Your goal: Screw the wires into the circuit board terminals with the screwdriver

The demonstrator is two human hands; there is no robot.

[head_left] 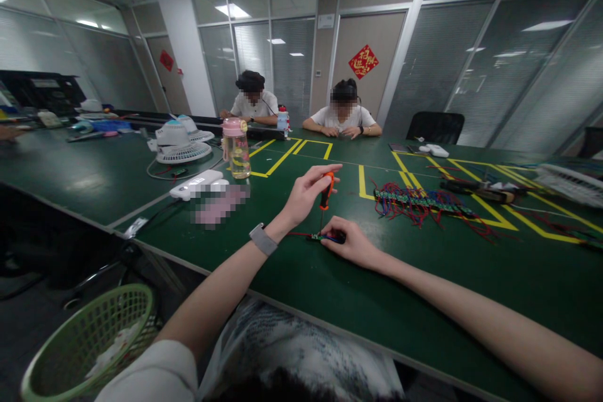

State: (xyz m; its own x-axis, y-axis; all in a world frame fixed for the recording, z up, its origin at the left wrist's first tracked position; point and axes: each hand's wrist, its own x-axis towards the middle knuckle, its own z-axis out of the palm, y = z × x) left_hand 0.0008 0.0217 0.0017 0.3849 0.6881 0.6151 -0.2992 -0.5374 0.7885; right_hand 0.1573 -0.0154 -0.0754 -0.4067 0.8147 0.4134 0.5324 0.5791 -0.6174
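Note:
An orange and black screwdriver [326, 192] stands nearly upright, its shaft pointing down at a small green circuit board [315, 237] on the green table. Around its handle is my left hand [308, 193], thumb and fingers at the upper part. My right hand [347, 240] pinches the right end of the board, fingertips against the tabletop. A red wire runs left from the board, and dark blue wires show beneath my right fingers. The screwdriver tip meets the board or hovers just over it; which one is too small to tell.
Right of my hands lies a row of circuit boards with red and blue wires [424, 201]. A pink-lidded bottle [239, 151], white power strip [196, 184] and white fan parts [183, 146] stand left. Two people sit across the table [211, 245]. A green basket [89, 339] is lower left.

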